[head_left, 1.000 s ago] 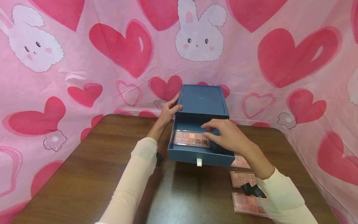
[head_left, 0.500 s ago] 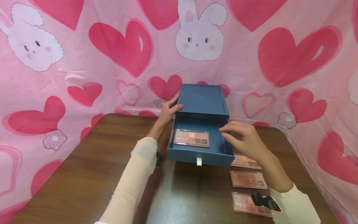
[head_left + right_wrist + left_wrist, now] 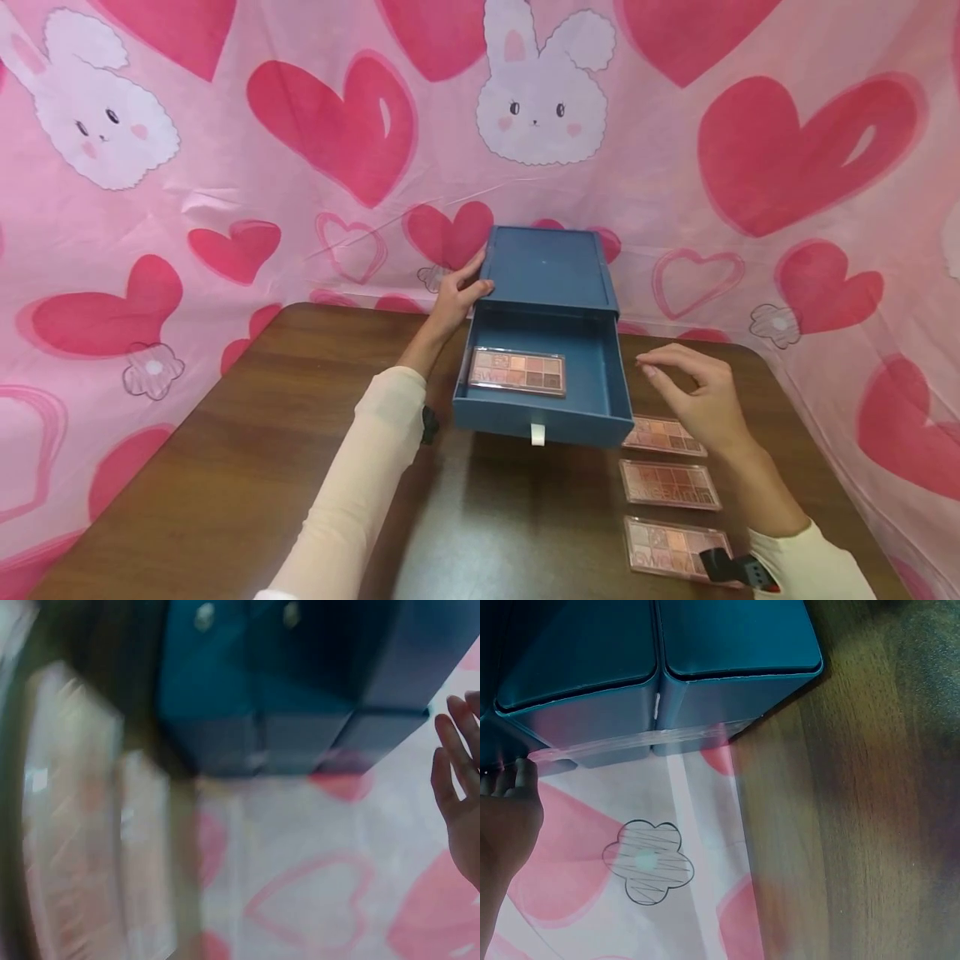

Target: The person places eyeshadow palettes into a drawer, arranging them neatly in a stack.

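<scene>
A blue drawer box (image 3: 549, 265) stands near the back of the table with its upper drawer (image 3: 600, 392) pulled out. One eyeshadow palette (image 3: 517, 371) with a clear lid lies in the drawer's left half. My left hand (image 3: 453, 300) holds the box's left side, thumb on the top edge and fingers along the side. My right hand (image 3: 697, 387) hovers to the right of the drawer, thumb and fingers loosely bent and nothing between them. Below it on the table are more palettes: a far one (image 3: 663, 435), a middle one (image 3: 670, 485) and a near one (image 3: 671, 546).
The brown wooden table (image 3: 247, 467) reaches toward the camera. A pink cloth with hearts and rabbits (image 3: 315, 150) hangs close behind the box. A white pull tab (image 3: 537, 434) sticks out from the drawer front. The right wrist view is blurred.
My right hand has left the space above the drawer and moved right, past its side wall, with nothing in it. My left hand, the box and the palette inside have stayed put.
</scene>
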`<state>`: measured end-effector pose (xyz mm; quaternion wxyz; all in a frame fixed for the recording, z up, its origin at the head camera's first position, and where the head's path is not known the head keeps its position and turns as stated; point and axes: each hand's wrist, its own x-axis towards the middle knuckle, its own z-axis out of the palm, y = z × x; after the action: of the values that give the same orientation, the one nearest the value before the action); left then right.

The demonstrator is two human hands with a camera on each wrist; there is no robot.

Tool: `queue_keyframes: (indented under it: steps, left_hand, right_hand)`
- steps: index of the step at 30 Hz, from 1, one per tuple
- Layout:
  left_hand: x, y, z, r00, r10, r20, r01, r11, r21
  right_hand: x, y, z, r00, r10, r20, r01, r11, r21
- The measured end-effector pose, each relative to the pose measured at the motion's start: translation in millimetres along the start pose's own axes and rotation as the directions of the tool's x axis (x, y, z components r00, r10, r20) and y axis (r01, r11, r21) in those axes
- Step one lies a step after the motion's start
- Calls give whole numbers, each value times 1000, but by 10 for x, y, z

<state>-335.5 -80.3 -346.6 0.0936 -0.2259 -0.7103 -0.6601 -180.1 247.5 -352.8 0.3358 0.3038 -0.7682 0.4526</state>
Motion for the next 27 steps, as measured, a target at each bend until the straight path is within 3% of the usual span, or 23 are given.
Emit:
queue_keyframes:
  steps: [5,9,12,18,24,27]
  left_hand:
    - [6,-32,6,1000,9,-9,-9,1000,8]
    - [7,-36,5,1000,-6,-13,7,1000,17]
    - [15,-27,3,1000,-15,-15,16,1000,22]
    - [23,-17,12,1000,-2,-15,2,1000,7]
    - [18,-2,7,1000,-6,-24,7,1000,23]
    - [21,-4,9,1000,-12,-20,12,1000,19]
  right_hand:
    - [-211,252,-116,993,108,-50,-112,990,-85]
    - [-417,481,-230,968,238,-79,-248,955,-160]
    - [-554,643,-326,957,279,-80,-290,931,-220]
    - [-770,816,-516,935,354,1,-335,887,-317]
    - [-890,922,-616,874,477,95,-408,826,-390]
    - [-932,956,-644,849,506,155,-409,814,-413]
